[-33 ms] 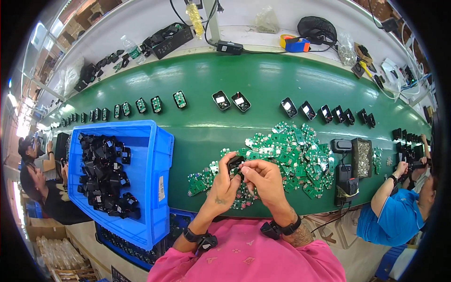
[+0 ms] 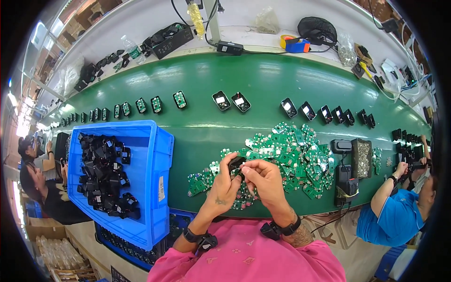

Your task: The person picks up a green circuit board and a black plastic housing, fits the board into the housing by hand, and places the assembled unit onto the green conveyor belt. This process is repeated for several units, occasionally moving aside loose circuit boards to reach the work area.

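My left hand point(image 2: 222, 188) is wrapped round a small black plastic housing point(image 2: 237, 163), held over the near part of the table. Against its right side, my right hand point(image 2: 264, 179) has thumb and forefinger pinched together; whatever lies between those fingertips is too small to make out. Beneath and beyond both hands spreads a heap of green circuit boards point(image 2: 293, 152). To the left stands a blue plastic crate point(image 2: 160, 188) holding a pile of black housings point(image 2: 105, 174).
Across the green table point(image 2: 197, 122) runs a row of housings, some with green boards point(image 2: 179, 99), others with white patches point(image 2: 241, 102). Right of the heap are a black device point(image 2: 346, 185) with cables and a tray of small parts point(image 2: 361, 159). Co-workers sit at both sides, one in blue point(image 2: 394, 214).
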The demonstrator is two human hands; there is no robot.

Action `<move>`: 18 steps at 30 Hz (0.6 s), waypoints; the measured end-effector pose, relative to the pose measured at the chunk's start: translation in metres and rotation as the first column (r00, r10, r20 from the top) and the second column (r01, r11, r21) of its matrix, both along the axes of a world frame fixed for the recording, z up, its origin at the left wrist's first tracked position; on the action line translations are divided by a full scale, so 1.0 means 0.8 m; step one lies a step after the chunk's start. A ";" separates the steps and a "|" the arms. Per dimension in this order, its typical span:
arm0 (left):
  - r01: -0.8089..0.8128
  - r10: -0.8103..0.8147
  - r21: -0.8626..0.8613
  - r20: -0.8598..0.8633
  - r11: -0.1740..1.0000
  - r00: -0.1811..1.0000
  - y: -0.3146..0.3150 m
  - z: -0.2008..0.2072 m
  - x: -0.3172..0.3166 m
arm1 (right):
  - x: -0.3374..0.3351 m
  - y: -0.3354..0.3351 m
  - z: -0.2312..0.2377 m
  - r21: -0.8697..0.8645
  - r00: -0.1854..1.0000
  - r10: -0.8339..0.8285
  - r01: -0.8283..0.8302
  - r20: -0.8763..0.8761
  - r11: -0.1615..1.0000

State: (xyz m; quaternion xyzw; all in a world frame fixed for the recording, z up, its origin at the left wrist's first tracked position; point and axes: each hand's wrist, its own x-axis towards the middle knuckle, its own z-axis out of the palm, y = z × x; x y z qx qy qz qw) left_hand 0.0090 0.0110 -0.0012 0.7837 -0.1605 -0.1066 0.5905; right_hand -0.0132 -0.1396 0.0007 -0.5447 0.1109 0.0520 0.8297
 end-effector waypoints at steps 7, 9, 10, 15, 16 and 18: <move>0.020 -0.032 -0.091 -0.138 0.996 0.990 0.010 0.002 0.011 | -0.010 0.008 0.007 -0.487 0.967 -0.057 0.175 0.247 0.855; 0.028 -0.028 -0.079 -0.001 0.996 1.000 0.014 0.002 0.014 | -0.008 0.003 0.007 -0.671 0.931 0.043 0.228 0.361 0.705; 0.024 -0.024 -0.082 0.000 0.996 1.000 0.016 0.007 0.016 | -0.007 -0.001 0.010 -0.673 0.931 0.049 0.225 0.362 0.704; 0.188 -0.186 0.021 -0.060 0.982 0.981 0.028 0.030 0.016 | -0.003 -0.020 0.022 -0.695 0.915 0.288 -0.011 0.284 0.719; 0.189 -0.188 0.018 -0.063 0.982 0.980 0.029 0.035 0.016 | -0.003 -0.021 0.022 -0.697 0.916 0.288 -0.012 0.280 0.717; 0.242 -0.230 0.068 -0.151 0.968 0.962 0.030 0.048 0.014 | -0.005 -0.024 0.024 -0.676 0.912 0.322 -0.071 0.253 0.733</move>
